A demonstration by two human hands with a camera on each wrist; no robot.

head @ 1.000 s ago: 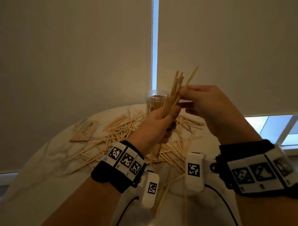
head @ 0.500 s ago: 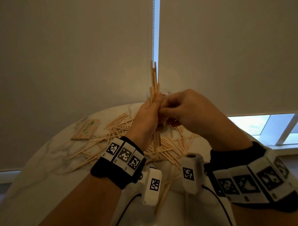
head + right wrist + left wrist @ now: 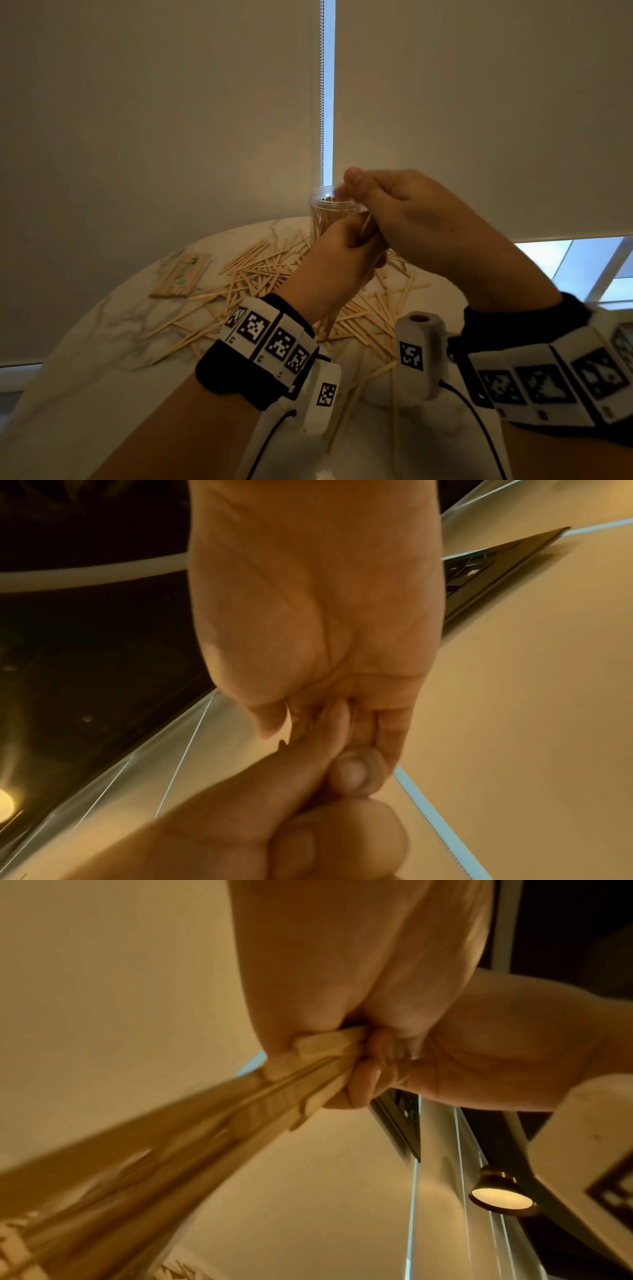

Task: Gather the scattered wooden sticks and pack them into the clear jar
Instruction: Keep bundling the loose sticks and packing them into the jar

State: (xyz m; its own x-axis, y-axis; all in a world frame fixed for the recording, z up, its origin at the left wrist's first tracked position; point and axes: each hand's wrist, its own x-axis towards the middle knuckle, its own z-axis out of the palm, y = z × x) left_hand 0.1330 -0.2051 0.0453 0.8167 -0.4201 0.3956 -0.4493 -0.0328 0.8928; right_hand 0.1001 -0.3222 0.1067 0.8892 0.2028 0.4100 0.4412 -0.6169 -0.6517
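Note:
The clear jar stands at the back of the marble table with sticks upright inside it. Just in front of it my left hand grips a bundle of wooden sticks whose lower ends hang below the fist. The left wrist view shows the fingers curled round the bundle. My right hand is curled against the left, and a thin stick shows pinched at its fingers. Its thumb points up beside the jar rim. Scattered sticks cover the table below.
A flat packet of sticks lies at the table's far left. Roller blinds hang behind the table, with a bead chain above the jar. A window shows at the right. A few sticks lie near the table's front edge.
The bundle stood with its tops well above both hands; now the tops no longer show above the fists. Both hands have closed together in front of the jar.

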